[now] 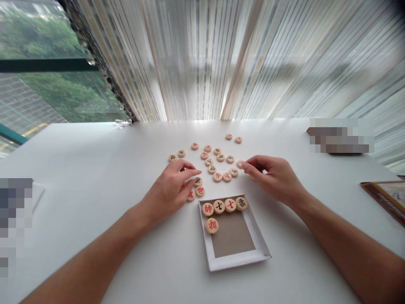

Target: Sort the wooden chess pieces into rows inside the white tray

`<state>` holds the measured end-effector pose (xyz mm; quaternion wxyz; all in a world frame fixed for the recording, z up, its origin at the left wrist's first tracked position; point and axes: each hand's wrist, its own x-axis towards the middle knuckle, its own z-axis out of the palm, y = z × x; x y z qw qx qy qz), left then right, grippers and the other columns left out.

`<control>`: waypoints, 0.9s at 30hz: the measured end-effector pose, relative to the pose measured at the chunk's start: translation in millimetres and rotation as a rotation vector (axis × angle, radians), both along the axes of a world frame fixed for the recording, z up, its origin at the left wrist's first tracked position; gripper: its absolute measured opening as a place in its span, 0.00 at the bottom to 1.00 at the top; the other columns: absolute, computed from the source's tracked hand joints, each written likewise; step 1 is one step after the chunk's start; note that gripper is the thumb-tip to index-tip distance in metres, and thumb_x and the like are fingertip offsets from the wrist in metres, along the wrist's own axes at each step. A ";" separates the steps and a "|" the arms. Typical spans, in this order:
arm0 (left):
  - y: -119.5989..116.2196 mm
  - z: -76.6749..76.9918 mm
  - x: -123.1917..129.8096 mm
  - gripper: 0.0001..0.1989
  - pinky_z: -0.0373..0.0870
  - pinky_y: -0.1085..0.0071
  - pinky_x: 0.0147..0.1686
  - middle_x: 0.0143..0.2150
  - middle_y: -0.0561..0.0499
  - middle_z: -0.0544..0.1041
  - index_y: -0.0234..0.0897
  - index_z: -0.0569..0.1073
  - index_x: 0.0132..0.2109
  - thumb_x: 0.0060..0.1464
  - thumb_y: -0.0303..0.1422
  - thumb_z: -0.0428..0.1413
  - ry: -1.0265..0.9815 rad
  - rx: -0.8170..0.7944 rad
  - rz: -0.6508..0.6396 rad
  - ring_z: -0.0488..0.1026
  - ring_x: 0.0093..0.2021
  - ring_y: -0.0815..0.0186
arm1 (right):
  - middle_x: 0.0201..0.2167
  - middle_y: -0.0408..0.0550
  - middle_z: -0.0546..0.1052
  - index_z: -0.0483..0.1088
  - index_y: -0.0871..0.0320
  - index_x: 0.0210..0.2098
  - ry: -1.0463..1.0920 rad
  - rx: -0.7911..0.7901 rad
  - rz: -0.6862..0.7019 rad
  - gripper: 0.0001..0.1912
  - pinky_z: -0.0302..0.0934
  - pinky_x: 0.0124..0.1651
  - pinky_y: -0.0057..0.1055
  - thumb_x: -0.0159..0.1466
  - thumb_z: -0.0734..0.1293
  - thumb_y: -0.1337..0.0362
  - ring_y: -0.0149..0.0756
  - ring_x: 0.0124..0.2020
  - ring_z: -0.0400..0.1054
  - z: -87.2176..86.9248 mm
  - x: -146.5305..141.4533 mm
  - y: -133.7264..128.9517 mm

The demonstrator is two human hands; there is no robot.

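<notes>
Several round wooden pieces with red or black characters lie loose on the white table. My left hand [175,185] hovers over pieces at the left of the group, fingers apart, partly hiding some; a red-marked piece [200,191] shows beside its thumb. At the group's right edge, the thumb and fingers of my right hand [274,177] close on a red-marked piece [240,164]. Nearer me is a shallow white box [264,256] with a row of pieces along its far side, among them a black-marked piece [241,203], and a red-marked piece [211,225] below the row's left end.
The white table [152,270] reaches back to striped curtains [196,59], with a window at the left. A brown-edged flat object [384,198] lies at the right edge. Blurred items stand at the back right and far left.
</notes>
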<state>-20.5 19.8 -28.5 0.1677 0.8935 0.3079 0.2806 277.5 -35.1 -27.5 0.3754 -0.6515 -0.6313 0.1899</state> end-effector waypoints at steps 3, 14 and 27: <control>-0.8 0.0 2.4 0.15 0.74 0.55 0.56 0.52 0.41 0.79 0.35 0.82 0.55 0.67 0.25 0.55 0.035 -0.017 -0.014 0.76 0.53 0.54 | 0.27 0.47 0.81 0.81 0.57 0.33 0.007 0.001 -0.004 0.20 0.57 0.32 0.34 0.67 0.70 0.47 0.37 0.27 0.68 0.9 -0.9 -0.8; -2.8 -0.4 7.4 0.11 0.70 0.50 0.59 0.52 0.39 0.78 0.32 0.79 0.52 0.69 0.30 0.55 0.122 -0.131 0.026 0.73 0.54 0.51 | 0.27 0.47 0.81 0.81 0.57 0.33 -0.005 0.017 -0.011 0.19 0.59 0.32 0.34 0.68 0.70 0.48 0.38 0.28 0.70 0.4 -3.4 -2.7; -8.4 2.0 10.5 0.07 0.75 0.65 0.47 0.44 0.48 0.81 0.37 0.79 0.48 0.69 0.27 0.56 -0.267 -0.161 0.091 0.78 0.44 0.62 | 0.30 0.47 0.83 0.81 0.56 0.35 -0.052 0.099 0.025 0.14 0.63 0.33 0.33 0.70 0.70 0.54 0.37 0.29 0.71 2.4 -10.1 -10.4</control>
